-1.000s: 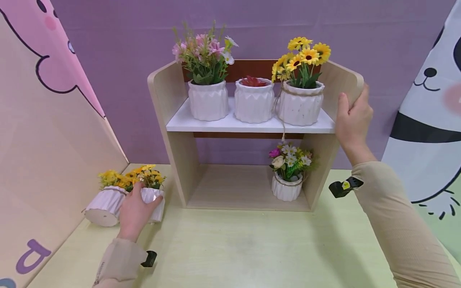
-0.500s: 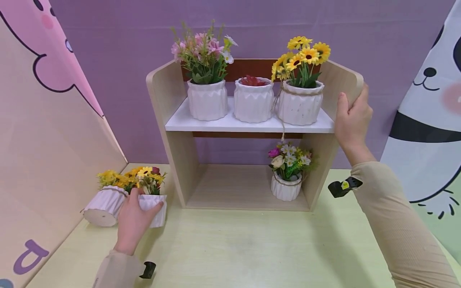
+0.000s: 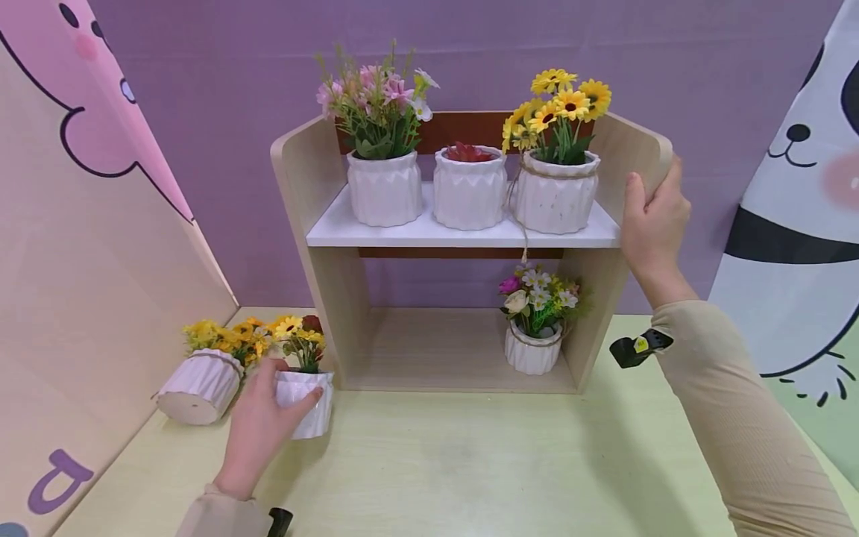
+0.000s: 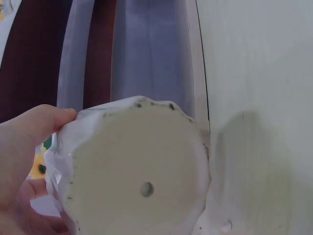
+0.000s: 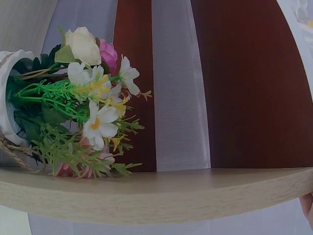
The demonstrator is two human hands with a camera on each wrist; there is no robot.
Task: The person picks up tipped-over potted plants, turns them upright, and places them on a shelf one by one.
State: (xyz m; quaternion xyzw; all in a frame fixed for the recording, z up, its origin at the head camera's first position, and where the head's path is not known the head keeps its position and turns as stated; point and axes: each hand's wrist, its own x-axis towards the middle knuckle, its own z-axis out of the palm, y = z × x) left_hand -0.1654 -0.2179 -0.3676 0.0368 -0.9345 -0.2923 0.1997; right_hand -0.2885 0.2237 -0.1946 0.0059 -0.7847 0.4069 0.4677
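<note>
My left hand (image 3: 262, 421) grips a white flower pot (image 3: 305, 403) of yellow and dark red blooms, thumb on one side and fingers on the other. In the left wrist view the round base of that pot (image 4: 142, 161), with one drain hole, faces the camera. My right hand (image 3: 658, 227) holds the right side panel of a two-tier wooden shelf (image 3: 463, 240) near its upper front corner. Only a sliver of that hand shows at the edge of the right wrist view. A pot of mixed flowers (image 3: 535, 347) stands at the right of the lower tier.
On the upper tier stand a pink-flowered pot (image 3: 385, 186), a red succulent pot (image 3: 470, 186) and a sunflower pot (image 3: 557, 190). Another yellow-flowered pot (image 3: 201, 384) lies tipped on the table (image 3: 456, 462), close to the left wall panel (image 3: 101, 283).
My left hand has lifted its pot away from the tipped one and carried it right and nearer, toward the shelf's lower left corner. My right hand keeps its hold on the side panel.
</note>
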